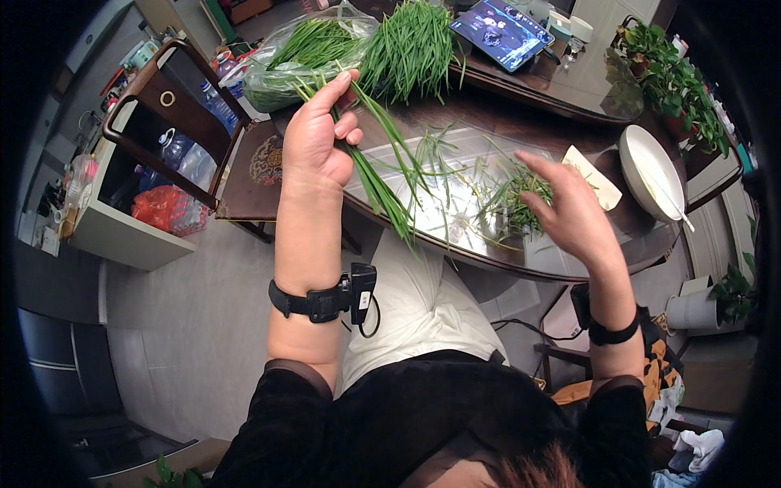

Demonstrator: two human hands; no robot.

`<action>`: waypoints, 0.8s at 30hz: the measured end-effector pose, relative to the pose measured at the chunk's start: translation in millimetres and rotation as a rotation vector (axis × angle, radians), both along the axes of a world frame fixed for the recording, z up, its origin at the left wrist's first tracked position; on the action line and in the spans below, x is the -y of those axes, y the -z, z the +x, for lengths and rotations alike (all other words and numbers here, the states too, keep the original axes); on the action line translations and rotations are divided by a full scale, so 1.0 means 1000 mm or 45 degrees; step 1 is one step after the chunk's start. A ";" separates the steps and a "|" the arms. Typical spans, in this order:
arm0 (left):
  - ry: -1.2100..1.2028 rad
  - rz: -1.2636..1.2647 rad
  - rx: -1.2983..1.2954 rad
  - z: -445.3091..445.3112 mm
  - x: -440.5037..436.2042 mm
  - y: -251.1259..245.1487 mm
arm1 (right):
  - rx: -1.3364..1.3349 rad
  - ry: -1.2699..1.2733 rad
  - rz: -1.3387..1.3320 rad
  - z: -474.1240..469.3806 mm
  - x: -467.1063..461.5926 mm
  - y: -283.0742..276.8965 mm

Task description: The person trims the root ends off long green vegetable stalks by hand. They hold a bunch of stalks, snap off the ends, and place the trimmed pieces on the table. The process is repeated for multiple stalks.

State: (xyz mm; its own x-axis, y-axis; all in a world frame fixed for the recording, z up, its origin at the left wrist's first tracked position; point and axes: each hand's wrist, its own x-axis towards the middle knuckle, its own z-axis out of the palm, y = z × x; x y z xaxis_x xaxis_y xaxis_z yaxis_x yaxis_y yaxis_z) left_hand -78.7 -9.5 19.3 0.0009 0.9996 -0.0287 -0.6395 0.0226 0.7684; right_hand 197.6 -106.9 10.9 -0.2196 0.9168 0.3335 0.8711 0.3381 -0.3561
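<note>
My left hand [323,131] is raised at the table's near left edge and grips a small bunch of garlic chives [379,186], whose green leaves hang down to the right. My right hand [564,204] hovers with thumb and fingers apart, over the right side of a pile of chive scraps [518,198]. Nothing shows between its fingers. Stray leaves lie on a clear sheet covering the dark table. A thick heap of chives [412,52] rests at the back, beside a clear plastic bag [256,85] holding more chives.
A tablet [503,32] leans on the raised turntable [549,91]. A white bowl [653,174] with a utensil and a cream-coloured block [592,177] lie at the right. Potted plants [671,91] stand beyond. A wooden chair [177,116] is at the left.
</note>
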 end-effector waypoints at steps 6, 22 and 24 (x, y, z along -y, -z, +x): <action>0.213 0.047 0.164 0.012 0.000 -0.002 | -0.457 -0.242 -0.157 -0.038 -0.032 -0.017; 0.112 0.198 0.216 0.019 0.002 0.011 | -0.384 -0.476 0.071 -0.121 -0.078 -0.006; 0.176 0.269 0.247 0.017 -0.001 0.011 | -0.426 -0.502 -0.113 -0.124 -0.079 -0.007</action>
State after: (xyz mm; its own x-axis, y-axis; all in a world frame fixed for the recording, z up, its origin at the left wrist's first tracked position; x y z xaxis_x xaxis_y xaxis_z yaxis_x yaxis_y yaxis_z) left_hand -62.0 -8.1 8.3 0.1226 0.9734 0.1935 -0.7767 -0.0273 0.6293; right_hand 73.2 -27.8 18.2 -0.4484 0.8140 0.3694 0.5175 0.5733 -0.6352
